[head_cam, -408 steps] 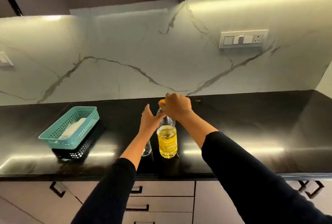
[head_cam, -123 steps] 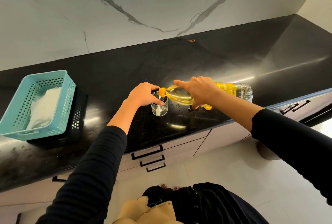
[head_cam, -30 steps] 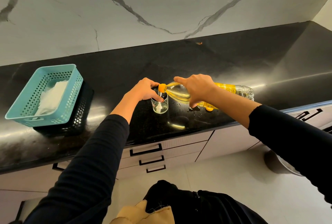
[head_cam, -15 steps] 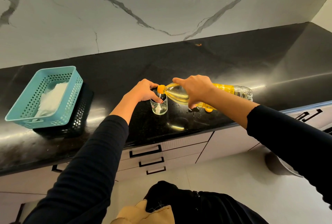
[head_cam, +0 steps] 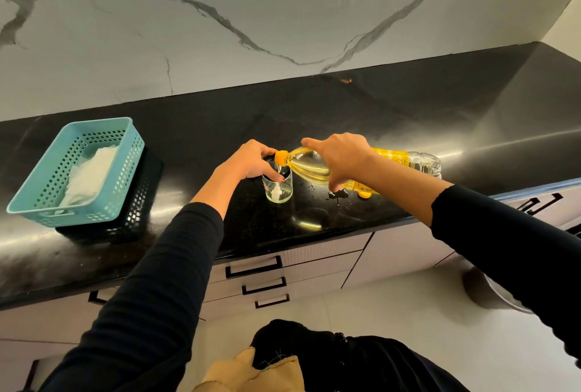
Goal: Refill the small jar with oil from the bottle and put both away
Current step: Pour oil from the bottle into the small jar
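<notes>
A small clear glass jar stands upright on the black counter near its front edge. My left hand grips the jar around its rim. My right hand holds a clear plastic oil bottle tipped almost flat, its orange neck over the jar's mouth. Yellow oil lies in the bottle's lower side, and a thin stream falls into the jar. An orange cap lies on the counter under the bottle, beside some spilled drops.
A teal perforated basket holding white cloth sits on a black basket at the counter's left. Drawers with black handles run below the counter edge. A marble wall backs the counter. A metal vessel sits on the floor at right.
Over the last second both hands, the jar and the tipped bottle have stayed almost still. Much earlier the bottle stood upright with my right hand on its cap.
</notes>
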